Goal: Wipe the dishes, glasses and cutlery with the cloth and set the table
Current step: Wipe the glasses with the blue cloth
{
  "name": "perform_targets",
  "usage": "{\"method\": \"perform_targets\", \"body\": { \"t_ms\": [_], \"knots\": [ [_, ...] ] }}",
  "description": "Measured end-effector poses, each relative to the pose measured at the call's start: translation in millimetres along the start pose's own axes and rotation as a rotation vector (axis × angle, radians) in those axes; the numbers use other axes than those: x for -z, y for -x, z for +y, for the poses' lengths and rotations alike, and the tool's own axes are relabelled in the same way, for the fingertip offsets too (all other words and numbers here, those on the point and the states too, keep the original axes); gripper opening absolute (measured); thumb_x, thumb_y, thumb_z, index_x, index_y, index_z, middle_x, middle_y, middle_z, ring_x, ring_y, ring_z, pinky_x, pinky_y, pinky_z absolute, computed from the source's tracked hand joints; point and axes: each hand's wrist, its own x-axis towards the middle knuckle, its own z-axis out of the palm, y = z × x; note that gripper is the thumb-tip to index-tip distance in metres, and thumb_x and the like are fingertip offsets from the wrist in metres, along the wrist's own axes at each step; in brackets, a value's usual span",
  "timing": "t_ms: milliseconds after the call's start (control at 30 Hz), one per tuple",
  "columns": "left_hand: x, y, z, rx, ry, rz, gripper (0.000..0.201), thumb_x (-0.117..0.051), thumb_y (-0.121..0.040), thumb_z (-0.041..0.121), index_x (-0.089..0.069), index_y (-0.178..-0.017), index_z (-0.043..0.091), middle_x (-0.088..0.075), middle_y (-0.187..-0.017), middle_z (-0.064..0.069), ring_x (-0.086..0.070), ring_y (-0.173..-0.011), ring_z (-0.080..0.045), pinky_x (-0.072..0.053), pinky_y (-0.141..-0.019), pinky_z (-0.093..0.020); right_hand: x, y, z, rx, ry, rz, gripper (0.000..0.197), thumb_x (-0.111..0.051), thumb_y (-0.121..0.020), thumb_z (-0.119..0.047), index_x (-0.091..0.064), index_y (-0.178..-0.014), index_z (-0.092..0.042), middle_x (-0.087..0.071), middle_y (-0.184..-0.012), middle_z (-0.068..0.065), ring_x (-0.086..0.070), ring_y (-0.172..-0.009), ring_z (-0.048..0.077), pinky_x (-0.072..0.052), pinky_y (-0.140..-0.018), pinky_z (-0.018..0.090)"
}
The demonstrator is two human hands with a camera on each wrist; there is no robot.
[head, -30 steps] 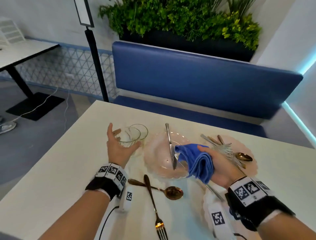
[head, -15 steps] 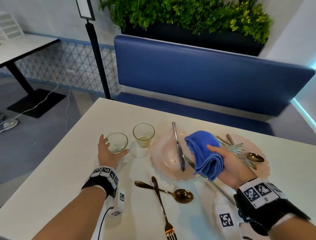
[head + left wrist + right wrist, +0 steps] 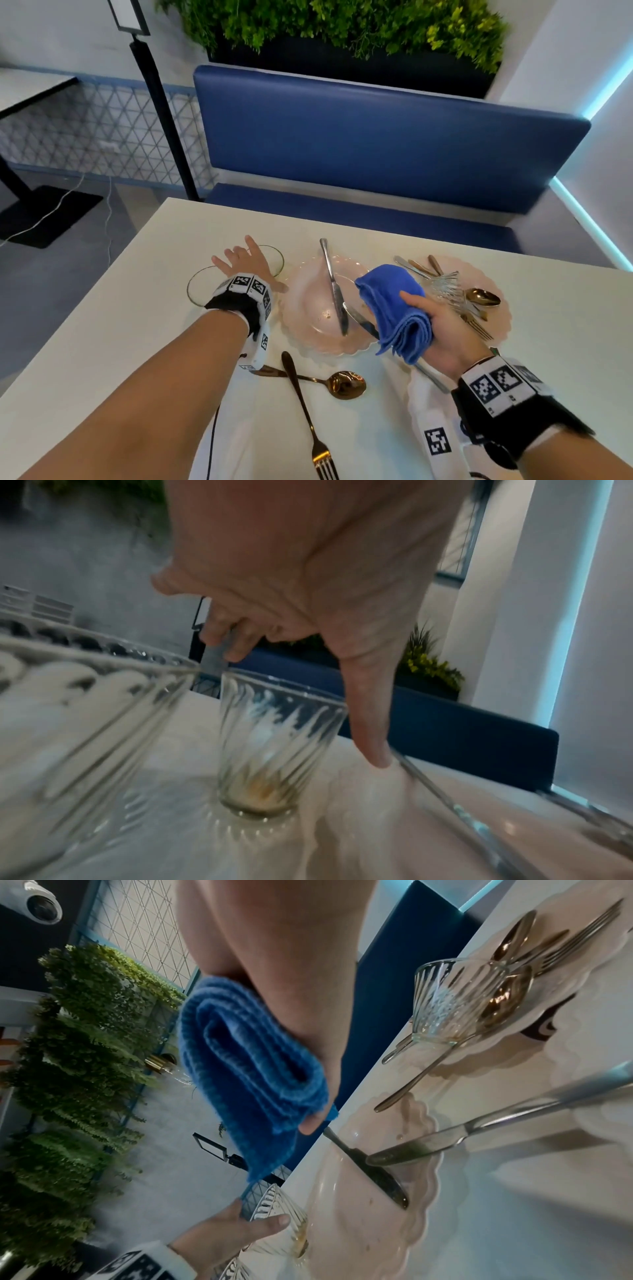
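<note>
My left hand (image 3: 260,270) reaches over the far ribbed glass (image 3: 275,260), fingers spread behind it and thumb (image 3: 369,737) down its right side; the frames do not settle whether it touches. That glass (image 3: 281,750) has brown residue at its bottom. A second glass (image 3: 197,291) stands just left, under my wrist. My right hand (image 3: 407,308) grips a folded blue cloth (image 3: 394,308) above the right of a dirty pink plate (image 3: 308,318). Two knives (image 3: 334,287) lie crossed on that plate.
A second pink plate (image 3: 503,308) at the right bears several forks and spoons and a glass (image 3: 445,287) lying on its side. A gold spoon (image 3: 346,385) and gold fork (image 3: 305,404) lie crossed near me. Blue bench (image 3: 376,144) beyond the white table (image 3: 137,291).
My left hand set the near glass down at the left, let go, and moved right over the far glass. My right hand kept the cloth above the plate.
</note>
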Motion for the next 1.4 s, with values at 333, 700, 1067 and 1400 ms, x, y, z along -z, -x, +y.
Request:
{"method": "perform_targets", "body": {
  "t_ms": [333,700,1067,1400],
  "knots": [
    [4,21,4,-0.224,0.568,0.299,0.115,-0.081,-0.066,0.026,-0.002,-0.149,0.019,-0.033,-0.141,-0.013,-0.038,-0.128,-0.031,-0.031,-0.107,-0.042,20,15,0,0.007,0.047,0.042,0.04,-0.054,-0.088,-0.019,-0.055,-0.125,-0.002,-0.068,-0.101,0.015,-0.067,-0.079,0.024,-0.057,-0.063,0.033],
    [33,134,57,-0.608,1.486,-0.222,0.113,-0.081,-0.065,0.008,-0.008,-0.148,0.032,-0.059,-0.101,0.001,-0.062,-0.089,-0.01,-0.051,-0.075,-0.021,-21,18,7,0.301,0.541,-0.049,0.05,-0.043,-0.089,-0.057,-0.048,-0.133,-0.033,-0.065,-0.122,0.005,-0.061,-0.111,0.021,-0.041,-0.105,0.048],
    [47,178,109,-0.64,1.612,-1.001,0.039,-0.055,-0.074,0.044,-0.075,-0.083,0.012,-0.07,-0.082,-0.005,-0.066,-0.077,-0.014,-0.052,-0.076,-0.027,-2,74,-54,0.854,1.005,-0.006,0.005,-0.054,-0.09,-0.036,-0.057,-0.086,-0.034,-0.062,-0.071,-0.022,-0.055,-0.065,-0.005,-0.041,-0.062,0.005],
    [21,179,135,-0.39,1.669,-0.97,0.049,-0.044,-0.083,0.062,-0.066,-0.08,0.018,-0.061,-0.073,-0.003,-0.054,-0.052,-0.014,-0.036,-0.049,-0.02,25,88,-63,0.976,1.576,-0.107,0.049,-0.064,-0.072,-0.055,-0.061,-0.105,-0.018,-0.065,-0.094,-0.002,-0.054,-0.082,0.007,-0.045,-0.075,0.02]
  ]
}}
